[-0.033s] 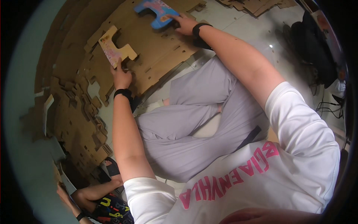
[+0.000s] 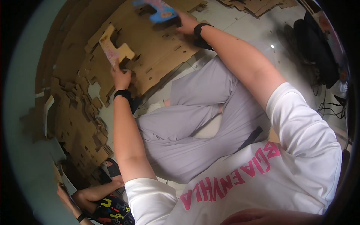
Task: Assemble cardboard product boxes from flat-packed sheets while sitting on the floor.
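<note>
My left hand [image 2: 122, 78] is closed on the lower end of a yellow, printed cardboard cut-out [image 2: 125, 51] with a U-shaped notch. Farther off to the right, my right hand [image 2: 187, 24] grips the near right end of a blue cut-out [image 2: 163, 15] of similar notched shape. The blue piece is blurred, and its far part reaches the picture's upper rim. Both pieces are over a large brown cardboard sheet [image 2: 150, 48]; I cannot tell whether they touch it.
Stacked brown cardboard cut-outs [image 2: 75, 120] lie to the left. More flat cardboard [image 2: 258, 5] is at the far right on the tiled floor [image 2: 225, 17]. Black cables [image 2: 332, 110] lie at the right. Another person's leg [image 2: 95, 191] and hand [image 2: 63, 195] show at the lower left.
The blue cut-out has shifted a little away and left in my right hand. My left hand and the yellow cut-out have tilted and moved slightly. The other person looks unmoved.
</note>
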A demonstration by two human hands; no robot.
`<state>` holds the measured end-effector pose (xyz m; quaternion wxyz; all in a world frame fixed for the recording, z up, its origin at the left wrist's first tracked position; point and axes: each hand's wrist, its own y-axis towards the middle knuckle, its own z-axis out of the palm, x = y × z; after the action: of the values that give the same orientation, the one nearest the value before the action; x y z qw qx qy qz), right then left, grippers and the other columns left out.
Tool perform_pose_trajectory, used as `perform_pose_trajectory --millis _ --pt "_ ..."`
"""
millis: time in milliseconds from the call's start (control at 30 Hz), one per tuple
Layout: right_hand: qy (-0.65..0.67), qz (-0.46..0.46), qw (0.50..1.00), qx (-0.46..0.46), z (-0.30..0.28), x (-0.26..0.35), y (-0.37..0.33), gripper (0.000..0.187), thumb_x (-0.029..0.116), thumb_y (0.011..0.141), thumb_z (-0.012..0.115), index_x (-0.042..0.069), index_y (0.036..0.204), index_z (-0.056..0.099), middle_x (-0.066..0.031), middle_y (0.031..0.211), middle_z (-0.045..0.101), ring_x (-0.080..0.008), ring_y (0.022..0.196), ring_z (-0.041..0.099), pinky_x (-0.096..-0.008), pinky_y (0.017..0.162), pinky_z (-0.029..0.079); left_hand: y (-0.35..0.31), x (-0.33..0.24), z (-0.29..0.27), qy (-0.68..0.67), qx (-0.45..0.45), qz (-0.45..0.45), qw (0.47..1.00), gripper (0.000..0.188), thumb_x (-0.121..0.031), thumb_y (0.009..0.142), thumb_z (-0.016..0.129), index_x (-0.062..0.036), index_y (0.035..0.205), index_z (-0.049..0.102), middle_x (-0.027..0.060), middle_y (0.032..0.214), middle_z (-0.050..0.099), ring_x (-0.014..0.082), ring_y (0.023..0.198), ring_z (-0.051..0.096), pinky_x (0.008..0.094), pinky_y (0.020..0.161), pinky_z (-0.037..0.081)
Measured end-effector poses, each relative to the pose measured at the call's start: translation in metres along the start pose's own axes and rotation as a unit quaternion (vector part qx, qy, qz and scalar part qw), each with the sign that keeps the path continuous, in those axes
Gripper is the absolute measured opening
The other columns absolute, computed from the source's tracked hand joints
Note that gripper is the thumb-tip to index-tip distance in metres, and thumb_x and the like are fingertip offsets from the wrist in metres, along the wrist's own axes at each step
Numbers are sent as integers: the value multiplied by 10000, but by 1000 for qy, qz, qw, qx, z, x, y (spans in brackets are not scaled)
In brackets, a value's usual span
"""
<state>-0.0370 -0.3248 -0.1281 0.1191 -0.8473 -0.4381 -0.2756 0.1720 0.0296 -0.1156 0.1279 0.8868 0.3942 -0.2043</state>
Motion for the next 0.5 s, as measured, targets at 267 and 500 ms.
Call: perform_pose_trajectory --millis 267,500 --pt "196 168 962 -84 -16 -19 19 748 446 871 694 125 1501 448 -201 1314 642 -354 1179 633 -414 1016 498 7 42 -15 -416 -17 -245 875 494 -295 981 623 29 1349 566 116 1043 661 197 684 641 330 567 518" --pt "38 79 988 -127 -18 -12 12 652 441 912 668 123 1459 509 -166 1099 731 -313 1019 697 -395 916 540 24 67 -6 -185 -40 -154 970 535 -366 938 674 74 1239 623 136 1009 673 223 798 657 356 693 525"
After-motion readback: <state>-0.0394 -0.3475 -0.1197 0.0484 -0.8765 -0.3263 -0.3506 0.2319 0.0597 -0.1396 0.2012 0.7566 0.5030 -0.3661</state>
